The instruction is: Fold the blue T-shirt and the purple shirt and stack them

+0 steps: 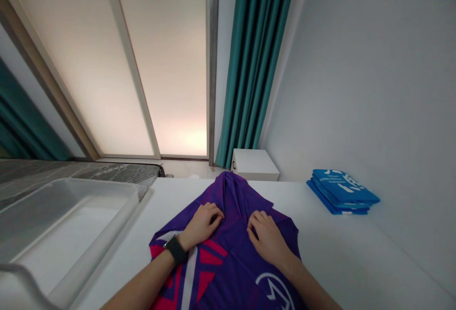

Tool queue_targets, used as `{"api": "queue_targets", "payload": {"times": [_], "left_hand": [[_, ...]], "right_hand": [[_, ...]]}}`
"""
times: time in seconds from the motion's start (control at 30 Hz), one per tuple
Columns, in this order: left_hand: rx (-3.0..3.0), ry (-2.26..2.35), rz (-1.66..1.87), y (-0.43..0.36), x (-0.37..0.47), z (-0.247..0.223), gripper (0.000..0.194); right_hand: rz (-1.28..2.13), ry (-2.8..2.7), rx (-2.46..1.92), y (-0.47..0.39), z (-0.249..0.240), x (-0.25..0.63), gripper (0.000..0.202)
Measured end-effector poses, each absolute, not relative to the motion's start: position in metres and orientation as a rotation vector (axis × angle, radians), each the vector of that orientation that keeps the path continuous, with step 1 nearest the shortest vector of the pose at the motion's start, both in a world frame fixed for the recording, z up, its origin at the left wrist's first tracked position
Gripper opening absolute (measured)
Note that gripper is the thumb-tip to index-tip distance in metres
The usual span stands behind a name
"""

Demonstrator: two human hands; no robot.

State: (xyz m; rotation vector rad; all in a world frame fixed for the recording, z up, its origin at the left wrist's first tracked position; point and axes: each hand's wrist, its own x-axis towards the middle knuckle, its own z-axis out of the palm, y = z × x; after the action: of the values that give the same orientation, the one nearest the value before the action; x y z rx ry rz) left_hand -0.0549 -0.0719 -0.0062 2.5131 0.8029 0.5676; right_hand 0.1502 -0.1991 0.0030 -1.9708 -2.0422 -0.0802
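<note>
Forearms come in from the bottom edge, over a purple garment on the white bench. Left hand rests on the upper left part of it, fingers curled; right hand mirrors it on the right, also curled. Can't tell if either pinches fabric. Cloth between and beyond them is gathered into ridges, peaking near the bench's far edge. Step in hand, my read: both hands working the cloth at that bunched end. Any shift there calls for even contact on both sides, else it skews. Plastic tub stands to the left, its wall limiting sideways room. Folded blue stack sits far right, apart from the garment. White cabinet beyond the far edge, not in the way.
</note>
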Motion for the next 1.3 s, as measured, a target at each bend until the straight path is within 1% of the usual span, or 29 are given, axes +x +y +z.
{"api": "queue_targets", "payload": {"times": [0.13,0.23,0.33,0.47,0.57,0.77,1.0,1.13,1.3], "left_hand": [[2.532,0.781,0.534,-0.072,-0.055,-0.002,0.022],[2.485,0.781,0.56,-0.062,-0.061,0.006,0.021],[2.398,1.012,0.588,-0.042,-0.075,0.014,0.02],[2.353,1.431,0.437,-0.019,-0.095,0.016,0.02],[2.338,1.525,0.4,-0.015,-0.101,0.011,0.021],[2.384,1.498,0.438,-0.023,-0.096,0.004,0.03],[2.417,1.35,0.504,-0.025,-0.093,0.006,0.018],[2.31,1.262,0.59,-0.022,-0.092,0.003,0.016],[2.188,1.24,0.641,-0.017,-0.092,-0.004,0.008]], "right_hand": [[-0.186,-2.041,-1.96,-0.202,-0.003,0.147,0.012],[-0.19,-2.018,-1.911,-0.204,-0.005,0.146,0.011],[-0.148,-2.0,-1.883,-0.204,-0.007,0.148,0.011],[-0.104,-1.987,-1.868,-0.203,-0.01,0.15,0.012],[-0.108,-1.982,-1.858,-0.203,-0.01,0.15,0.012],[-0.08,-1.98,-1.871,-0.202,-0.011,0.151,0.01],[-0.039,-1.974,-1.863,-0.204,-0.01,0.151,0.011],[-0.05,-1.98,-1.849,-0.204,-0.009,0.152,0.01],[-0.032,-1.977,-1.85,-0.204,-0.008,0.153,0.011]]}}
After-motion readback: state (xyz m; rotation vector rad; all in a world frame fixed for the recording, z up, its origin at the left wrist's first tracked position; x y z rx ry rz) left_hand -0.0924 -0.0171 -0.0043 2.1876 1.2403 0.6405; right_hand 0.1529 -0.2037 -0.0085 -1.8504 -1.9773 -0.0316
